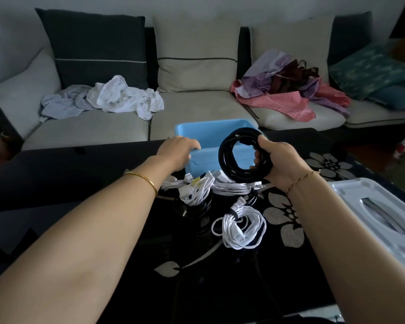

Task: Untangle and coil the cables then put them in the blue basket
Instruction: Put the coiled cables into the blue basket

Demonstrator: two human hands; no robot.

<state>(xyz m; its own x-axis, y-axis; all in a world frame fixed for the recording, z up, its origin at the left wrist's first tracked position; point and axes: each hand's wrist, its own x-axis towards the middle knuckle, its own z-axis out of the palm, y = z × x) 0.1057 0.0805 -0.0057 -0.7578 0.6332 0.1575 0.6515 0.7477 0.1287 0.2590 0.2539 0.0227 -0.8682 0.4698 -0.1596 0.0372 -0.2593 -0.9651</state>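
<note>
My right hand [279, 160] grips a coiled black cable [229, 167], held upright in front of the blue basket [204, 132]. My left hand [177, 152] has its fingers curled over the basket's near left rim. On the dark table, a coiled white cable [242, 230] bound with a black tie lies nearest me. A bundle of white cables [195, 188] lies just below the basket, partly over a black coiled cable [194, 206]. Another white cable bundle [234, 187] lies beside it.
The black table [103, 174] has a grey flower pattern at the right. A white plastic lid or tray [372, 206] rests at the right edge. Behind the table stands a sofa [91, 127] with crumpled white cloth [124, 97] and a red and purple clothes pile [288, 87].
</note>
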